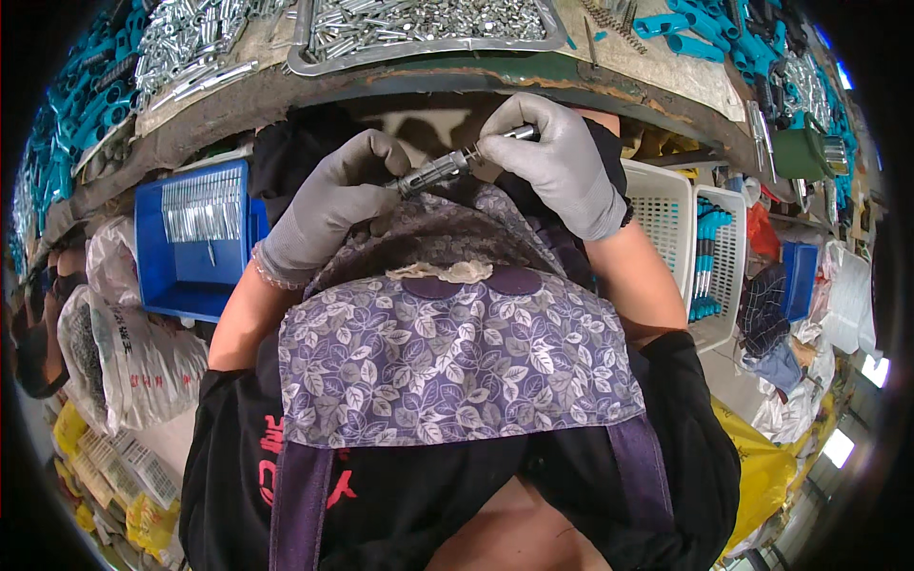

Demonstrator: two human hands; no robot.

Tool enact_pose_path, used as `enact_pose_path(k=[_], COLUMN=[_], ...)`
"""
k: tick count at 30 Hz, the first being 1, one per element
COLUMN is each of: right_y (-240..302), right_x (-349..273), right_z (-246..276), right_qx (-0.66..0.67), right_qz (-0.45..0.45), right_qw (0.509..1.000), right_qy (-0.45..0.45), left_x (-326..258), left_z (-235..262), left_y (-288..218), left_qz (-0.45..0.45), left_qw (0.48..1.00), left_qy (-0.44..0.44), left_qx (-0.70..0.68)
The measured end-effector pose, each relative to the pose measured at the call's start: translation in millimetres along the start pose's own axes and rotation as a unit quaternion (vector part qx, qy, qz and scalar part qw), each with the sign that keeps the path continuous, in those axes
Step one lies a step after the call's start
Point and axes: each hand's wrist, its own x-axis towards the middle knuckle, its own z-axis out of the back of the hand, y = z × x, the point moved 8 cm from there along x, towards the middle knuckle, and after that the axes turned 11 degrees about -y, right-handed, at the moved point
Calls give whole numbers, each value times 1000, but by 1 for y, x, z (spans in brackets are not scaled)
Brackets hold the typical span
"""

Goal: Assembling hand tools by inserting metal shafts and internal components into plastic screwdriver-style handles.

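Observation:
Above my lap, in front of the leaf-patterned apron (pixel 457 362), I hold a slotted metal cylinder (pixel 436 174) that slants up to the right. My left hand (pixel 333 205), in a grey glove, is closed round its lower left end, with thumb and forefinger curved above it. In a matching glove, my right hand (pixel 557 167) pinches a thin metal rod (pixel 524 131) at the upper right end. The rod's tip sticks out past my fingers. Whether the rod sits inside the cylinder is hidden by my right fingers.
A metal tray (pixel 428 48) of small metal pins lies on the worn workbench (pixel 657 100) ahead. Teal plastic handles (pixel 700 29) are heaped on both sides. Left below stands a blue bin (pixel 190 276) with metal rods; right, a white basket (pixel 725 276) with teal-handled tools.

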Motion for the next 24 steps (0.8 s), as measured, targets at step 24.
enact_pose_path(k=[24], right_y=[18], right_x=[-18], right_z=[-19], right_qx=[6], right_qz=[115], right_qw=[993], right_qy=[-6], left_x=[1], left_z=[-5], left_y=[-1], left_qz=[1], left_qw=[1000], left_qy=[10], left_qx=[-8])
